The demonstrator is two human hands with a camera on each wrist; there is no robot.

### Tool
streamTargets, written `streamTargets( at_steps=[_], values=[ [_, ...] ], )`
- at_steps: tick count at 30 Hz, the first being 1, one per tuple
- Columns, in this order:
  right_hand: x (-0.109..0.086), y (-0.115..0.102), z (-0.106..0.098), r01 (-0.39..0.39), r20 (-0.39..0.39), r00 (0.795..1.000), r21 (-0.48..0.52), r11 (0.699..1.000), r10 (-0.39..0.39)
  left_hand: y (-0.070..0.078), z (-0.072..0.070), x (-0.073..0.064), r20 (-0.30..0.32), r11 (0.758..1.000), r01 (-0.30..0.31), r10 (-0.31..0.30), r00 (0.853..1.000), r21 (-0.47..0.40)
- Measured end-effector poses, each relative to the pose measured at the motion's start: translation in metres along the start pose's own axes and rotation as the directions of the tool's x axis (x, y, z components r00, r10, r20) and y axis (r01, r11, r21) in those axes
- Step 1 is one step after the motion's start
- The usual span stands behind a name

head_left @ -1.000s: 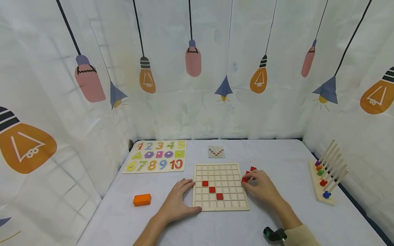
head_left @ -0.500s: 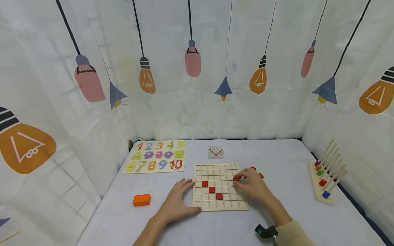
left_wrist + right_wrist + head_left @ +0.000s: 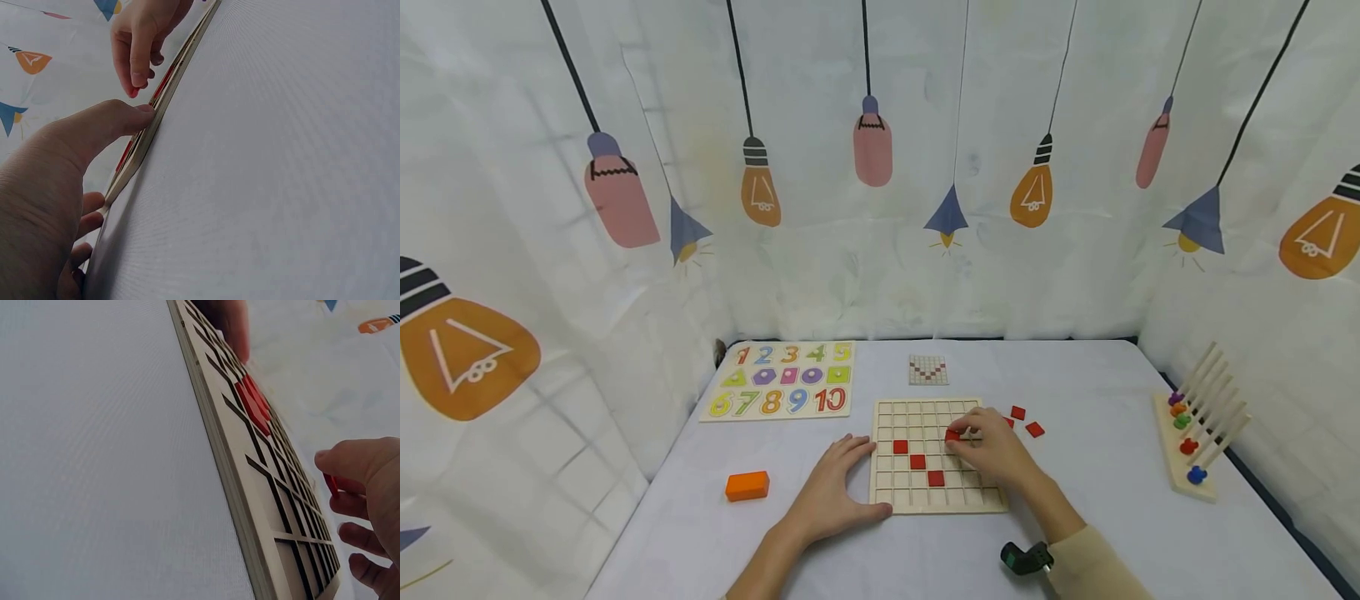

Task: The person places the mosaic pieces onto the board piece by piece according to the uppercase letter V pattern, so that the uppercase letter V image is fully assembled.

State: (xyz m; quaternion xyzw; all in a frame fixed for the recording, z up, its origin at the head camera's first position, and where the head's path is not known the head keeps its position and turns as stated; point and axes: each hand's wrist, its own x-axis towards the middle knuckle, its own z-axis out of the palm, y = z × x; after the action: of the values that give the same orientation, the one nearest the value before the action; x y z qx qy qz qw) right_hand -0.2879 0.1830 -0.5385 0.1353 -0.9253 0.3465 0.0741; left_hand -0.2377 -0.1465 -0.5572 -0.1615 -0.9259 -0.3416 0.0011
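A wooden grid board (image 3: 955,496) lies on the white table, with a diagonal row of three red square tiles (image 3: 917,462) set in its left half. My left hand (image 3: 831,492) rests at the board's left front corner, fingers spread, thumb on the front edge. Above the right part of the grid, my right hand (image 3: 996,450) pinches another red tile (image 3: 330,485) between thumb and fingers. The right wrist view shows that tile tilted on edge, apart from the board's surface. Several loose red tiles (image 3: 1035,429) lie right of the board, one partly hidden behind the right hand.
Behind the board lies a small pattern card (image 3: 928,370) with a V of red squares. A number-and-shape puzzle board (image 3: 778,382) sits at back left, an orange block (image 3: 747,486) at left. A peg stand (image 3: 1183,450) with coloured beads stands at the right edge.
My right hand has picked up a red tile from beside the board and carried it left over the grid. The left hand has stayed at the corner.
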Motion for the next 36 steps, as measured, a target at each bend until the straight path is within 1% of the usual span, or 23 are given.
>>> streamTargets(
  at_steps=[4,8,17,25,31,36],
  values=[
    [0.002,-0.005,0.004,-0.008,0.014,1.0,0.019,1.0,0.008,0.0,-0.001,0.0,-0.002,1.0,0.001,-0.001,1.0,0.002],
    [0.004,-0.009,0.007,-0.009,0.028,1.0,0.01,1.0,0.009,0.0,-0.001,-0.001,-0.002,1.0,0.0,0.0,1.0,-0.002],
    [0.011,-0.022,0.011,0.047,0.045,0.998,0.011,0.999,-0.048,0.002,-0.001,-0.001,-0.007,1.0,-0.005,0.005,1.0,-0.003],
    [0.023,-0.032,0.021,0.09,0.064,0.994,0.018,0.996,-0.091,0.001,-0.002,-0.001,-0.007,1.0,-0.001,0.0,1.0,-0.013],
    [0.031,-0.041,0.03,0.121,0.082,0.989,-0.017,0.993,-0.119,0.0,-0.001,-0.001,-0.002,1.0,0.006,-0.006,1.0,-0.009],
    [0.035,-0.049,0.036,0.128,0.093,0.988,-0.022,0.992,-0.125,-0.001,0.0,0.0,-0.004,1.0,-0.009,0.009,1.0,-0.004]
  ],
)
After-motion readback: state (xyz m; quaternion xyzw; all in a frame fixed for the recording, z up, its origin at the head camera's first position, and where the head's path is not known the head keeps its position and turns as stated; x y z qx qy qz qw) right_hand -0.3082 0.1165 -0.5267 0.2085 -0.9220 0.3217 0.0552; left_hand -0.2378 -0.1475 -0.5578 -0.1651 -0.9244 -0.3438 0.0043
